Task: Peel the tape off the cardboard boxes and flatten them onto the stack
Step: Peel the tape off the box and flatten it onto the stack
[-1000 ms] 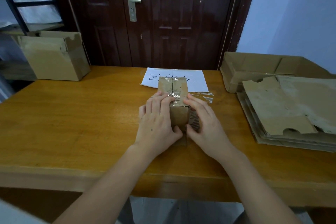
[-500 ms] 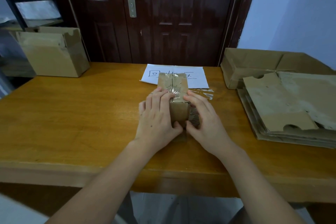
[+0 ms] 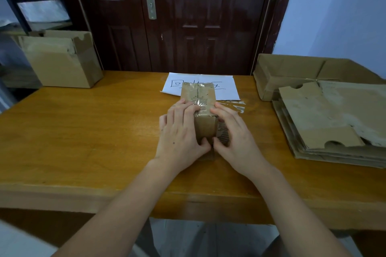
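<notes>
A small brown cardboard box wrapped in clear tape (image 3: 199,108) stands in the middle of the orange-brown wooden worktop (image 3: 83,131), its far end overlapping a white paper sheet with black handwritten characters (image 3: 225,87). The left hand (image 3: 179,133) and the right hand (image 3: 234,133) flank it, each with fingers curled over a top edge and thumbs meeting at the near face – a grip that probably steadies the box while the fingertips hunt for a tape edge along the top seam. The left fingers (image 3: 188,108) lie close together on the taped top; the right fingers (image 3: 221,110) do the same on the other side. Whether any tape is pinched, I cannot tell.

A crumpled strip of clear tape (image 3: 236,106) lies on the worktop just beside the box to the right, likely already stripped off. Further right sits the stack of flattened brown cardboard sheets (image 3: 334,123), within easy reach for the flattening step, with a shallow open cardboard tray (image 3: 292,73) behind it. An upright open cardboard box (image 3: 60,60) waits at the far left.

Against the frames before, hands and box hold the same grip and place – only the camera has shifted slightly.
</notes>
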The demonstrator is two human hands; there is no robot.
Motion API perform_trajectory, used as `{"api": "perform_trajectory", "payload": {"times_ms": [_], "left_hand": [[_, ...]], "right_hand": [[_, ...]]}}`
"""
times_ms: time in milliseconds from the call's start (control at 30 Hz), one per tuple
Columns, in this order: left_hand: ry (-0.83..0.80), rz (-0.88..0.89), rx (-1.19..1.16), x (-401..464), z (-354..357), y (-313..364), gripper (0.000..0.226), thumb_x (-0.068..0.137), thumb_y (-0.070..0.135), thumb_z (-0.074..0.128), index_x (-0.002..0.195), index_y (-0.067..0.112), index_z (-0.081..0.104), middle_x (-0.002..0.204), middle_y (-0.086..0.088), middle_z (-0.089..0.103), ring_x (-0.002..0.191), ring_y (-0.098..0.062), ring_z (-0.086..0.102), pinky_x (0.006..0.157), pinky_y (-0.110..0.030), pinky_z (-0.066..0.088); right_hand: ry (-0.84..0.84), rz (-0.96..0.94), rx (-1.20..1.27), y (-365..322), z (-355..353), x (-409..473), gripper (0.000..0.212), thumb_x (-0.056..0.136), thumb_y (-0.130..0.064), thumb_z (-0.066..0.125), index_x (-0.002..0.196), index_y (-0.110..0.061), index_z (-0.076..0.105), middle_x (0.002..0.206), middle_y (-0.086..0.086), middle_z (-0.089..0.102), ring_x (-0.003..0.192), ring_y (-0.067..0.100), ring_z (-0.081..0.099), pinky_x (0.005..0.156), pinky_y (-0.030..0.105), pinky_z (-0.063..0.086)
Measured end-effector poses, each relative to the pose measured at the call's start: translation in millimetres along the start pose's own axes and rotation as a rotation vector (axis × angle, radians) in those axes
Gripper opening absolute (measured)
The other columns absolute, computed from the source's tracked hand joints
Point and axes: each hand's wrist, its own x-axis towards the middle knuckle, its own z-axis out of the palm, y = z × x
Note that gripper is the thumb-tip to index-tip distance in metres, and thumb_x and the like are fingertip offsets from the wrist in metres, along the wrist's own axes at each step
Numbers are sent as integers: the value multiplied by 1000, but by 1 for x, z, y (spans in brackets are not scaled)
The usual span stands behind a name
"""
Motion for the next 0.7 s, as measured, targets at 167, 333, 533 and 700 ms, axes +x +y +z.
{"api": "perform_trajectory", "payload": {"times_ms": [167, 333, 533, 700], "left_hand": [[-4, -8, -7, 0, 1, 2, 76, 70, 47, 70, 134, 12, 48, 139, -10, 50, 137, -28, 43, 103, -43, 40], [-15, -6, -3, -1, -1, 0, 78, 67, 42, 72, 135, 13, 47, 141, -9, 50, 138, -27, 42, 103, -43, 39], [-39, 19, 27, 0, -3, -5, 81, 71, 59, 65, 137, 16, 47, 142, -6, 49, 139, -25, 41, 105, -43, 36], [-1, 8, -9, 1, 2, -3, 79, 66, 47, 75, 134, 15, 48, 139, -7, 49, 137, -26, 42, 104, -39, 36]], "right_hand": [[-8, -1, 4, -1, -1, -1, 77, 87, -12, 71, 151, -37, 36, 159, -18, 28, 141, 0, 29, 111, 22, 26], [-10, 5, 0, -2, -2, -1, 77, 87, -12, 70, 151, -37, 36, 159, -18, 28, 141, 0, 29, 111, 23, 26], [-10, 12, 9, -4, 0, -1, 79, 87, -13, 70, 151, -41, 34, 159, -20, 27, 140, -4, 26, 112, 25, 26], [-15, 15, 8, -4, -1, -1, 78, 87, -12, 70, 151, -39, 34, 160, -19, 27, 142, -1, 27, 113, 25, 26]]}}
